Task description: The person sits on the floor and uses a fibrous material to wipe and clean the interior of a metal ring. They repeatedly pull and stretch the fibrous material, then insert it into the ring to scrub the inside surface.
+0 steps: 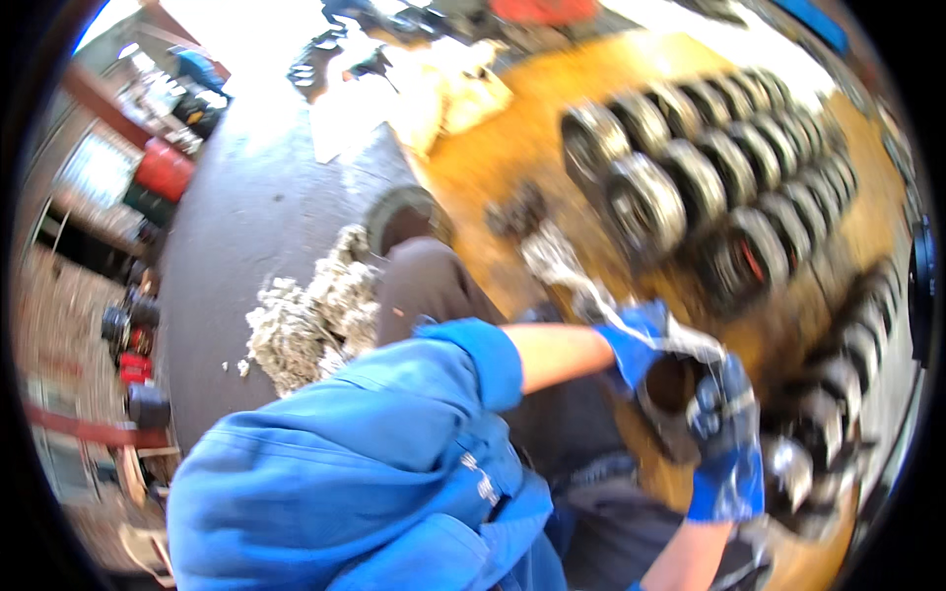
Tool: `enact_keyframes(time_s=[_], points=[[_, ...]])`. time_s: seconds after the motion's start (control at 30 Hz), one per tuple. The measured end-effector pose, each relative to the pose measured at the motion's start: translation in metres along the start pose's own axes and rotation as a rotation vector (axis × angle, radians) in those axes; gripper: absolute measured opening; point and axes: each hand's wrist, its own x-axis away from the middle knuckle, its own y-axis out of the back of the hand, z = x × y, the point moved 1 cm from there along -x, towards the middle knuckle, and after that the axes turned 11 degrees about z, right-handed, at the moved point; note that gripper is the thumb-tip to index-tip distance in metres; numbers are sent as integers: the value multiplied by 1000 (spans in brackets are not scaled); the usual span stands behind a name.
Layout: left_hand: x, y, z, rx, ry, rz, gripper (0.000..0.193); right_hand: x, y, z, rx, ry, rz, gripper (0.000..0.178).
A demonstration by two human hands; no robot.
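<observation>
Both of my hands wear blue gloves and meet at a dark, hollow metal ring [666, 433] in front of me, right of the middle. My left hand [639, 340] is closed at the ring's far left side, on white stringy cotton waste [694, 343] that passes over the ring's upper edge. Its fingertips are blurred. Wrapped round the ring's right side is my right hand [724, 419], its fingers bent toward the strands. A loose tail of strands [554, 256] trails away to the upper left.
Rows of similar metal rings [645, 207] lie on the yellow-brown floor [512, 138] at the right. A heap of grey-white cotton waste [320, 315] sits left of my knee on a dark surface [236, 217]. Another ring-shaped part [402, 212] stands beyond it.
</observation>
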Motion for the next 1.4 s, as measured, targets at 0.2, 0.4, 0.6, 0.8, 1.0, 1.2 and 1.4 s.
enact_keyframes(time_s=[0.2, 0.4, 0.6, 0.8, 1.0, 1.2, 1.4], points=[[-20, -48, 70, -248, 348, -452, 47, -10, 10, -14, -89, 3, 172, 31], [2, 11, 92, -642, 577, -298, 57, -28, -31, -51, 511, -339, -2, 32], [-2, 40, 127, -403, 560, -393, 42, -23, -45, -51, 582, -305, 39, 26], [-17, 57, 130, -452, 462, -587, 27, -9, -22, -48, 562, -154, 77, 28], [-5, 79, 170, -59, 774, -518, 51, 11, -38, -35, 574, -136, 129, 29], [-10, 93, 187, -80, 845, -463, 57, 24, -34, -34, 582, -145, 113, 32], [5, 119, 196, -168, 818, -293, 39, 19, -16, -27, 587, -235, 135, 35]])
